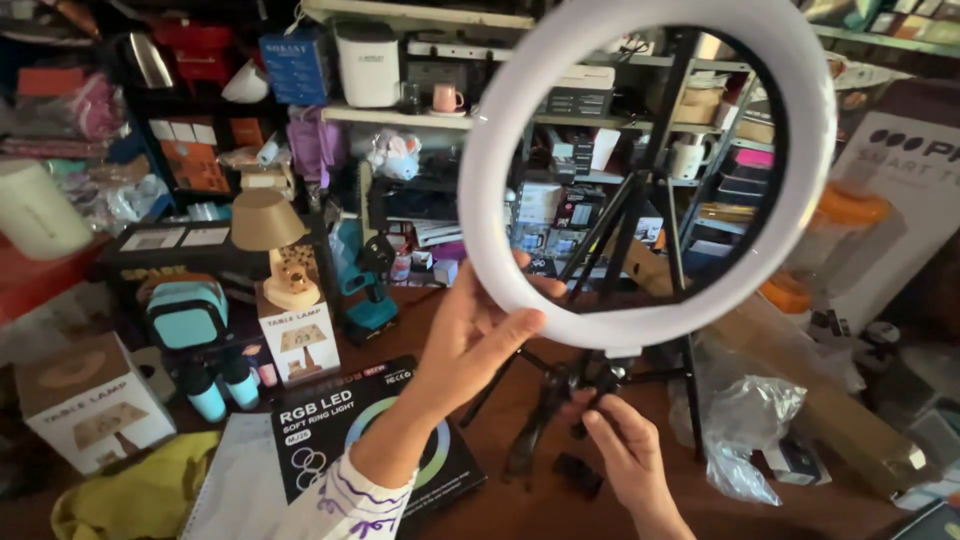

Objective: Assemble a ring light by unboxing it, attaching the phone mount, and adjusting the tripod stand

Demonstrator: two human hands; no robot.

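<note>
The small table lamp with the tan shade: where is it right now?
In the head view it stands left of centre, on a white lamp box, left of the white ring light.

Ring light [646, 165] (white) in hands

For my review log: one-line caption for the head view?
Left hand steadies a white ring light while right hand grips its black mount.
</note>
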